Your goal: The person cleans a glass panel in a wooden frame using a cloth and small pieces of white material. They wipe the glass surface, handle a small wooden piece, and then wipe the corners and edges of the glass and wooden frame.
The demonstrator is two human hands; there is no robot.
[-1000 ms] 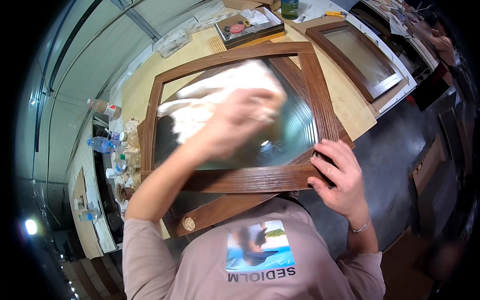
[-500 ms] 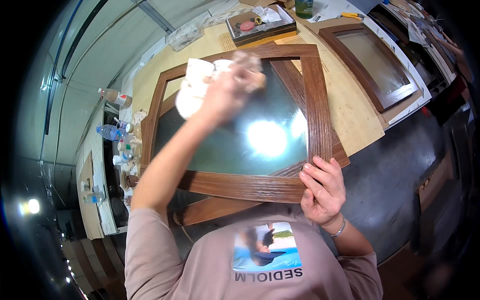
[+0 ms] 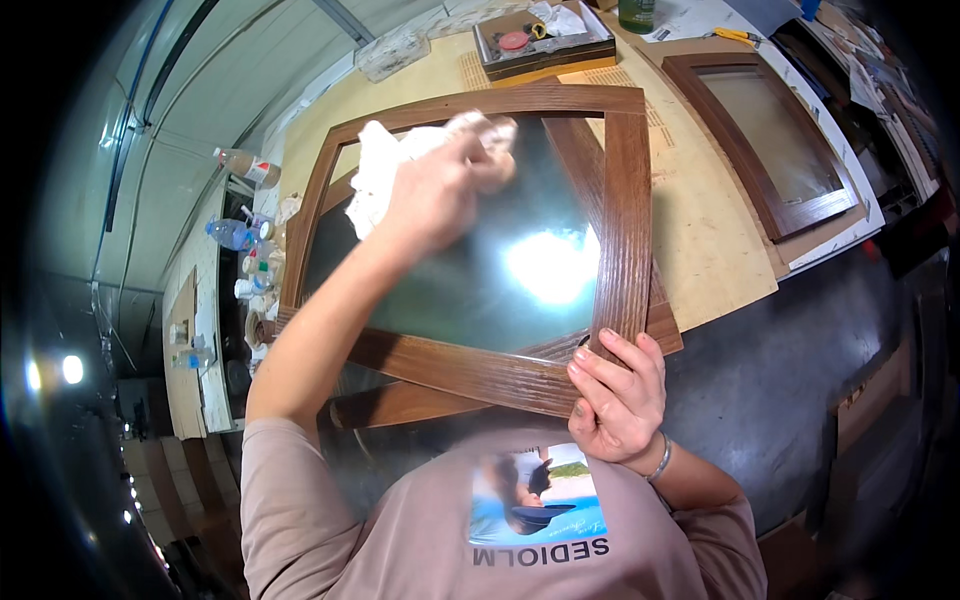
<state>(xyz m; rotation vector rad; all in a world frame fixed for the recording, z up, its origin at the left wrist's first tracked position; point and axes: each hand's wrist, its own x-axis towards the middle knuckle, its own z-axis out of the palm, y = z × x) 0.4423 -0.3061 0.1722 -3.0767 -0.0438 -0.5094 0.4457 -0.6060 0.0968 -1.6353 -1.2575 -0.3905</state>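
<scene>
A brown wood-framed glass panel (image 3: 470, 385) lies in front of me, its grey-green glass reflecting a bright lamp. My left hand (image 3: 440, 195), slightly blurred, is closed round a crumpled white cloth (image 3: 372, 190) over the far part of the glass. At the near right corner, my right hand (image 3: 620, 395) grips the wooden frame, fingers over the top and thumb at the near edge. A second brown frame (image 3: 400, 404) lies underneath at an angle, mostly covered by the upper one.
Beyond the panel stands an open box (image 3: 545, 50) holding a red round lid and white paper. Another glazed brown frame (image 3: 690, 120) rests on the right, near a yellow cutter (image 3: 735, 36). A green bottle (image 3: 636, 14) stands behind. Plastic bottles (image 3: 230, 234) line the left side.
The cloth and my left hand have shifted slightly over the glass. The panel's near right corner has moved left and a little nearer, with my right hand still on it.
</scene>
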